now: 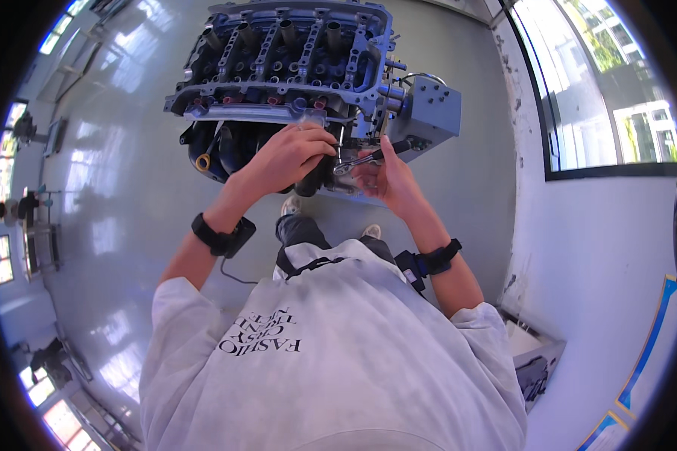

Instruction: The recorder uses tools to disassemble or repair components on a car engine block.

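In front of me is an engine [278,64] with its top uncovered, several cylinder tubes and ports showing. At its near right side, a ratchet wrench [362,159] with a dark handle lies across my right hand [393,180], between the thumb and curled fingers. A slim shiny extension bar [342,140] stands by the ratchet's round head. My left hand [293,155] reaches over from the left, its fingers bent together and the tips against this bar. What the bar's end meets on the engine is too small to tell.
A grey metal box [434,109] is fixed at the engine's right side. Dark curved intake pipes [237,146] and a yellow ring [202,161] are on its near left. A white wall [587,233] with a window stands at right. My shoes [292,205] are below the engine.
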Demonstrator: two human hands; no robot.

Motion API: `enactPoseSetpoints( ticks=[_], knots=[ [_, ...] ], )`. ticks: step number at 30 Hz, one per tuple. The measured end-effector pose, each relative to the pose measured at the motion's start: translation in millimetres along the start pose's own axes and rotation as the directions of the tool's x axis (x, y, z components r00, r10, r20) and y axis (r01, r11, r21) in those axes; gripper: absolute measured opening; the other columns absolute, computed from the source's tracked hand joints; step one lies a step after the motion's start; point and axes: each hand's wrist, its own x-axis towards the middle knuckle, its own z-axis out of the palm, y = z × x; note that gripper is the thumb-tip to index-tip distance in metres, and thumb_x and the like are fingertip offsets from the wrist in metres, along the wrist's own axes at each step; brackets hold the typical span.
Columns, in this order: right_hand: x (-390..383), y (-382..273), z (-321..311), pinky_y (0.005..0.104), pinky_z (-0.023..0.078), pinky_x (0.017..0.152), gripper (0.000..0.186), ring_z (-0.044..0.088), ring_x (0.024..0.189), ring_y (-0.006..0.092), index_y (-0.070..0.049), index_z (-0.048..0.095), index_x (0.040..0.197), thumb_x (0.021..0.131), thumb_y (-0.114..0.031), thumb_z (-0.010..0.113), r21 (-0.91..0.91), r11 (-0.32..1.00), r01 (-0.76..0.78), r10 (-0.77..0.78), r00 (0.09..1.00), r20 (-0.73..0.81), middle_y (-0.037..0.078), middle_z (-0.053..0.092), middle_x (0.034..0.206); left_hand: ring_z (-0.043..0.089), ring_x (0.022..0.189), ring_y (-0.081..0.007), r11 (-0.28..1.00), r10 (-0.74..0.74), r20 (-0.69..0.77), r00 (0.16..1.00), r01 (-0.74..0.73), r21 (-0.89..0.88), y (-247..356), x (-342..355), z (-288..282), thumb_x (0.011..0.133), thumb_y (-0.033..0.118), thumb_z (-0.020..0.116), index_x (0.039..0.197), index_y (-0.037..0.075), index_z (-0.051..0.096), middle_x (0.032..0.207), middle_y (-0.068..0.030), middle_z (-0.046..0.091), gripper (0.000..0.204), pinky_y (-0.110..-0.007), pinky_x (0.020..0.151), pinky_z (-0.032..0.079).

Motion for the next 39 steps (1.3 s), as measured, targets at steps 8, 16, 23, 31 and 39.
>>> enactPoseSetpoints(
  ticks=[8, 16, 23, 31, 39],
  knots=[
    [-0.3, 62.2, 38.5, 0.0342, 0.052, 0.065, 0.039, 0.063, 0.080, 0.0245, -0.003, 0.044, 0.111, 0.091, -0.036, 0.047, -0.142, 0.966, 0.215, -0.250, 0.918, -0.308, 0.016, 0.060, 0.093, 0.053, 0.097, -0.0209, 0.699, 0.679, 0.459, 0.572, -0.696, -0.166, -69.8, 81.1, 20.4, 0.069, 0.005, 0.059, 0.084, 0.006, 0.063, 0.086, -0.0041, 0.058, 0.016, -0.035, 0.083, 0.041],
    [24.6, 99.7, 76.1, 0.0341, 0.052, 0.070, 0.025, 0.060, 0.084, 0.0215, -0.003, 0.044, 0.109, 0.091, -0.020, 0.048, -0.253, 0.886, 0.389, -0.463, 0.697, -0.548, 0.011, 0.056, 0.097, 0.060, 0.066, -0.0328, 0.661, 0.575, 0.800, 0.169, -0.673, -0.333, -56.5, 111.8, 51.3, 0.056, 0.005, 0.059, 0.068, 0.009, 0.066, 0.066, -0.0124, 0.061, 0.015, -0.041, 0.058, 0.047],
    [28.8, 111.0, 108.7, 0.0378, 0.045, 0.077, 0.022, 0.054, 0.090, 0.0341, -0.001, 0.047, 0.096, 0.077, -0.006, 0.057, -0.992, 0.123, -0.036, -0.910, 0.395, -0.127, 0.019, 0.052, 0.091, 0.061, 0.065, -0.0315, 0.542, 0.638, 0.767, 0.067, -0.747, -0.385, -58.5, 123.0, 52.1, 0.056, 0.013, 0.066, 0.068, 0.008, 0.066, 0.065, -0.0133, 0.061, 0.013, -0.039, 0.056, 0.048],
    [48.4, 116.1, 89.8, 0.0353, 0.047, 0.061, 0.018, 0.054, 0.057, 0.0341, -0.001, 0.048, 0.090, 0.085, -0.017, 0.054, -0.816, 0.557, 0.153, -0.824, 0.222, -0.521, 0.015, 0.055, 0.073, 0.060, 0.064, -0.0309, 0.521, 0.732, 0.674, 0.098, -0.719, -0.461, -65.4, 126.0, 46.2, 0.056, 0.012, 0.068, 0.073, 0.009, 0.069, 0.065, -0.0126, 0.061, 0.018, -0.039, 0.057, 0.047],
    [47.6, 109.1, 79.2, 0.0305, 0.047, 0.063, 0.013, 0.058, 0.068, 0.0143, 0.000, 0.053, 0.088, 0.083, -0.012, 0.057, -0.501, 0.729, 0.466, -0.673, 0.350, -0.652, 0.009, 0.056, 0.075, 0.060, 0.062, -0.0305, 0.513, 0.768, 0.633, 0.097, -0.684, -0.518, -72.3, 126.2, 53.1, 0.060, 0.012, 0.067, 0.074, 0.008, 0.067, 0.064, -0.0128, 0.060, 0.014, -0.038, 0.055, 0.044]
  ],
)
